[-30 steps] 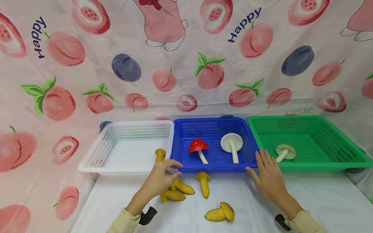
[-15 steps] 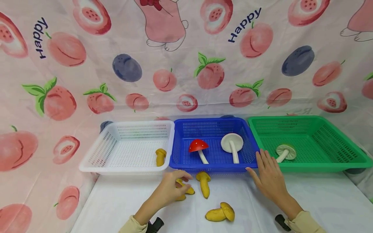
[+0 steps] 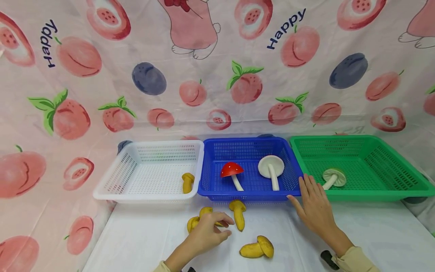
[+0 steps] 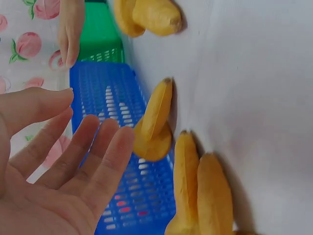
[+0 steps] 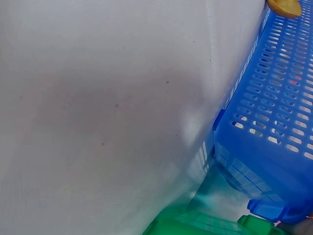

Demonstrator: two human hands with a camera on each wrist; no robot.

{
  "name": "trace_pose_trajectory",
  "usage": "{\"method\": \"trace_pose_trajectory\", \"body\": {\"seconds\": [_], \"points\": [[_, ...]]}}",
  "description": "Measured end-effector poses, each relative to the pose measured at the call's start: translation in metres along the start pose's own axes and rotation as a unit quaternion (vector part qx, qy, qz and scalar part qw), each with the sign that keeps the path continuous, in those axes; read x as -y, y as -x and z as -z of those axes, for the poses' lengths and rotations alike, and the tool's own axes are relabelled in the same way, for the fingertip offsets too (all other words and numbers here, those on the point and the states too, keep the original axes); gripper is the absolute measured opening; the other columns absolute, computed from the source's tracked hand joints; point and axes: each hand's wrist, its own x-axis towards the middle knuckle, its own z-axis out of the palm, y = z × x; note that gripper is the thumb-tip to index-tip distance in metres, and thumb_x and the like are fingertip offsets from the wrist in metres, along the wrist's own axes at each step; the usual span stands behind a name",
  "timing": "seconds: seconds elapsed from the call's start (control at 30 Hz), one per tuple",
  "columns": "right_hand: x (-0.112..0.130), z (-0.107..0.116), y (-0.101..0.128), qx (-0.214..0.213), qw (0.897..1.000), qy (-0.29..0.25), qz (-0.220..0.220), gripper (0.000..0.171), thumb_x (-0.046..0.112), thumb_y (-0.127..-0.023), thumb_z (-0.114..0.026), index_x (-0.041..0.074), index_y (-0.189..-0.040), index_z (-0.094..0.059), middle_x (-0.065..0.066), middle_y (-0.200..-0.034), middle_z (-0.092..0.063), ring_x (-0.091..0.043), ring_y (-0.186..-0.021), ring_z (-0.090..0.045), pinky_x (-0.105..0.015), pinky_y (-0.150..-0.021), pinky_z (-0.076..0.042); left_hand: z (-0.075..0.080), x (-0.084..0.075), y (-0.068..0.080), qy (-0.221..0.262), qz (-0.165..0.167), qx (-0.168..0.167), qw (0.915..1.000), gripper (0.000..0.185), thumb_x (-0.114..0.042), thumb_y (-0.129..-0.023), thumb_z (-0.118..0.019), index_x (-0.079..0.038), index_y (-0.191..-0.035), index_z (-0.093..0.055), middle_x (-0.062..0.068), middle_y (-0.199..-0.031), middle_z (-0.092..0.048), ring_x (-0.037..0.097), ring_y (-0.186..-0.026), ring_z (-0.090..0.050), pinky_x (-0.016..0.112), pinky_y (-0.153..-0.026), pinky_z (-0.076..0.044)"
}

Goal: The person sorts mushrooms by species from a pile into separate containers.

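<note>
Yellow toy mushrooms, two of them lying side by side (image 3: 197, 219), sat on the white-covered table (image 3: 142, 241) just in front of the seam between the white and blue baskets, and the left hand (image 3: 207, 234) had come down over them, fingers spread and loosely bent, gripping nothing yet as the left wrist view showed. A second ago that hand was up at the blue basket's front left corner; now one more yellow mushroom (image 3: 187, 182) lay in the white perforated plastic basket (image 3: 112, 181), at its front right corner. So one piece looked delivered, and the hand seemed to be back for another.

Moving right: a single yellow mushroom (image 3: 238, 214) lay just beside the left hand's fingertips, and a fourth (image 3: 257, 248) nearer the table's front edge. The blue perforated basket (image 3: 251, 145) held a red-capped mushroom (image 3: 232, 172) and a white one (image 3: 270, 168). The right hand (image 3: 314, 207) had not moved, lying flat and open-fingered against the blue basket's front right corner. The green basket (image 3: 391, 162) carried one pale green mushroom (image 3: 333, 177). Nothing blocked the pair, though the neighbouring mushroom crowded the fingers.
</note>
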Motion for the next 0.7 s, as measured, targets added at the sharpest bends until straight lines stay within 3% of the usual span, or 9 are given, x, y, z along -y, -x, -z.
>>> {"method": "trace_pose_trajectory", "body": {"seconds": [0.23,0.7], "points": [[0.0,0.0,0.0,-0.004,1.0,-0.001,0.002,0.072,0.045,-0.094,-0.052,-0.011,-0.138,-0.038,-0.032,-0.141,-0.036,-0.045,-0.131,-0.032,-0.049,-0.114,-0.012,-0.013,0.001,0.0,0.006,-0.014,0.006,0.9999,0.019,-0.003,-0.08,-0.071,-0.007,-0.098,-0.069,0.003,-0.093,-0.067,0.015,-0.088,-0.064,0.019,-0.067,-0.053],[0.001,0.001,-0.001,-0.002,1.0,-0.003,0.001,0.072,0.044,-0.094,-0.052,-0.011,-0.138,-0.038,-0.032,-0.141,-0.036,-0.045,-0.132,-0.031,-0.05,-0.114,-0.013,-0.041,0.003,-0.002,0.012,-0.01,0.032,0.9994,0.03,-0.002,-0.077,-0.073,-0.007,-0.105,-0.067,0.002,-0.102,-0.065,0.012,-0.093,-0.061,0.017,-0.066,-0.051]]}}
